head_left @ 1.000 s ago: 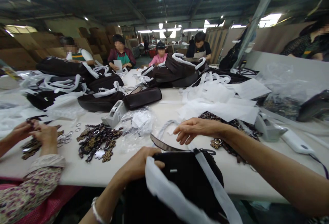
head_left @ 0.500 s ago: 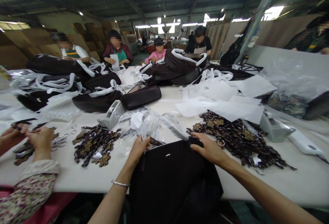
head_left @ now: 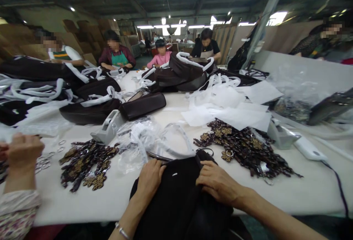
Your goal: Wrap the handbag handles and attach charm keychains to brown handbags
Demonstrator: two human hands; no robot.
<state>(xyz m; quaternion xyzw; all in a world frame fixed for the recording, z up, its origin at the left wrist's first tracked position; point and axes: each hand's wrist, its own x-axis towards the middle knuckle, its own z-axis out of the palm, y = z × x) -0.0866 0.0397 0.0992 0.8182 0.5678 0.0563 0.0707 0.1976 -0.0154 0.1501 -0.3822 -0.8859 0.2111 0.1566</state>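
Note:
A black handbag [head_left: 176, 199] with white-wrapped handles [head_left: 180, 137] stands at the table's front edge, directly before me. My left hand [head_left: 150, 177] is closed on the bag's upper left side, its fingers curled over the rim. On the upper right side, my right hand [head_left: 217, 181] grips the black material with bent fingers. A small white tag [head_left: 174, 174] shows on the bag's near face between the hands. Clear plastic wrap [head_left: 132, 140] lies just behind the bag on the left. The bag's inside and its underside are hidden.
Piles of patterned charms lie left [head_left: 88, 166] and right [head_left: 248, 151]. Grey tape dispensers [head_left: 109, 128] stand behind them. White paper sheets [head_left: 228, 111] and dark bags [head_left: 182, 74] fill the back. A co-worker's hand [head_left: 23, 151] works at far left; other people sit opposite.
Both my hands have shifted lower on the bag's sides and curled over it; the bag's top looks narrower. The view has turned slightly right. A person opposite has lowered a white sheet.

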